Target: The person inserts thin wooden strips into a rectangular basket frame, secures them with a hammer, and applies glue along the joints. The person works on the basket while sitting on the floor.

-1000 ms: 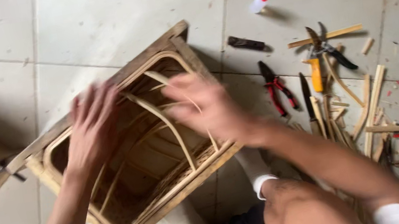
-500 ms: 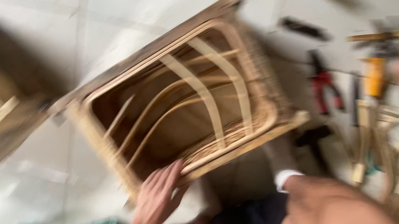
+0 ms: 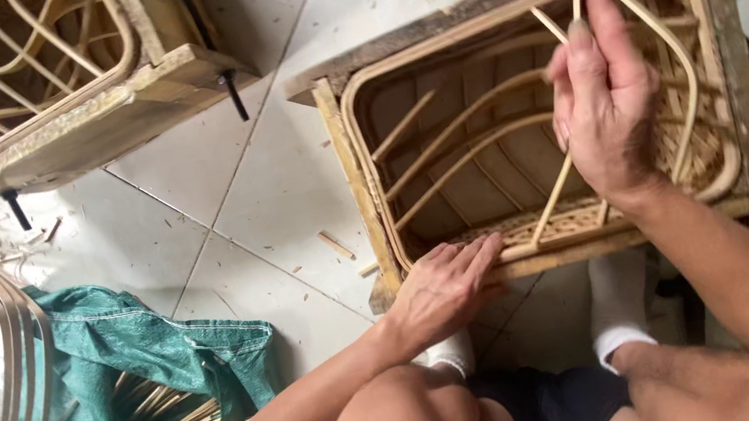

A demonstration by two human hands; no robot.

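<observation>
Between the pinching fingers (image 3: 584, 54) of the right hand (image 3: 605, 106) stand two thin rattan strips (image 3: 561, 184), their long axis running from the fingertips down and left to the near rail of the wooden-framed rattan basket (image 3: 536, 112). Left hand (image 3: 443, 288), fingers flat and together, presses that near rail. A second frame (image 3: 34, 85) lies far left; one green sack (image 3: 120, 385) near left.
</observation>
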